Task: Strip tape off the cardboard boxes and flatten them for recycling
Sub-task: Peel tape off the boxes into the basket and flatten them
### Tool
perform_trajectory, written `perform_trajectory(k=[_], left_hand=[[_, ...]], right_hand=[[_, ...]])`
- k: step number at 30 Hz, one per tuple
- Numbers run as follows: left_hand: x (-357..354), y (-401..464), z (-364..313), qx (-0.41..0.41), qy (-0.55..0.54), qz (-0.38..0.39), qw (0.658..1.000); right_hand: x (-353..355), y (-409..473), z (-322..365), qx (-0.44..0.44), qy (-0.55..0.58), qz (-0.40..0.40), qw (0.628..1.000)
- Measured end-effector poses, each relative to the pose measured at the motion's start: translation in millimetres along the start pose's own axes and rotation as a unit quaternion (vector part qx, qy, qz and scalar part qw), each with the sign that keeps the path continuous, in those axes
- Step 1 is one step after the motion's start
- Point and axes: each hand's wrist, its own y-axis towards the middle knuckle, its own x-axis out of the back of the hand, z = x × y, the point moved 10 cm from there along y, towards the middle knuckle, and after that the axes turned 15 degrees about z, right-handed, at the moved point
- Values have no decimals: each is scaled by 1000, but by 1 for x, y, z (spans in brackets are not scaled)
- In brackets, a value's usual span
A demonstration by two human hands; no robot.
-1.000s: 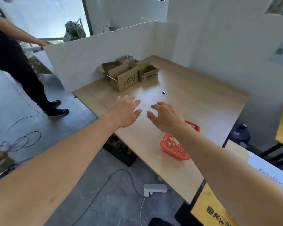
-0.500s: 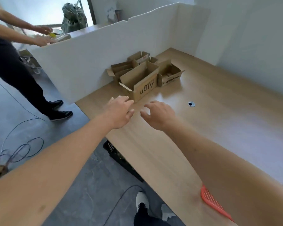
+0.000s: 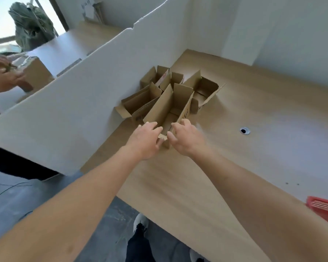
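Both forearms are bare to the frame's edge, with no sleeves, and the left hand (image 3: 145,141) and right hand (image 3: 185,138) are ungloved. Below the bare arms, black trousers (image 3: 138,246) and a white shoe (image 3: 140,222) show.

This is looking like an office or work room: a long wooden tabletop (image 3: 235,167) with a cable hole (image 3: 244,131), white divider boards (image 3: 74,114) separating work places, cables lying on the grey floor (image 3: 11,195).

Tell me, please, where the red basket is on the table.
In the head view the red basket sits at the right edge of the picture, on the wooden table, cut off by the frame, to the right of the person's right forearm and far from the cardboard boxes.
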Motion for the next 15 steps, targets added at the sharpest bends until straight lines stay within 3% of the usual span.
perform_trajectory(k=[8, 15], left_hand=[[2, 82, 54, -97, 22, 26, 995], [-23, 122, 76, -105, 9, 24, 994]], right_hand=[[-32, 71, 7, -151, 141, 1, 978], [-71, 112, -14, -212, 254, -10, 944]])
